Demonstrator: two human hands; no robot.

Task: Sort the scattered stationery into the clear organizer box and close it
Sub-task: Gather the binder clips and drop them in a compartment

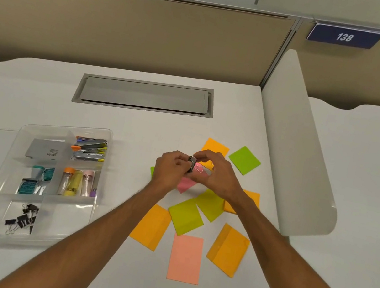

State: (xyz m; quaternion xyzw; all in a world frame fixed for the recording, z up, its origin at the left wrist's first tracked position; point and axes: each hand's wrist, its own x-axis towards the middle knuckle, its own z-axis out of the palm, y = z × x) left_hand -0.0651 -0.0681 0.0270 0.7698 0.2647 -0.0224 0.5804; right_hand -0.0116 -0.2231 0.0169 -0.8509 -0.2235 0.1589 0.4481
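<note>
Held above the desk well to the right of the clear organizer box: one black binder clip. Pinched on the box side by the curled fingers of the left hand, on the other side by thumb and fingertips of the right hand. Both grips closed on that clip. A glimpse of pink at its wire handles, too small to name.

Scattered flat on the white desk right of the box, under and around the hands: sticky notes.
- Level with the box's back wall, an orange note and, farther right, a green note.
- Partly hidden below the hands, a pink note.
- Level with the box's middle row, two yellow-green notes, overlapping.
- Level with the box's front row, an orange note, a salmon-pink note and another orange note, in that order away from the box.

Inside the open-topped box:
- back right, staplers packed side by side;
- back left, a gray carton;
- middle left, teal correction tapes;
- middle right, capped tubes in a row;
- front left, a heap of black clips.

Behind the box and slightly right, a gray cable hatch set into the desk. Far to the right of the box, a white rounded divider.
</note>
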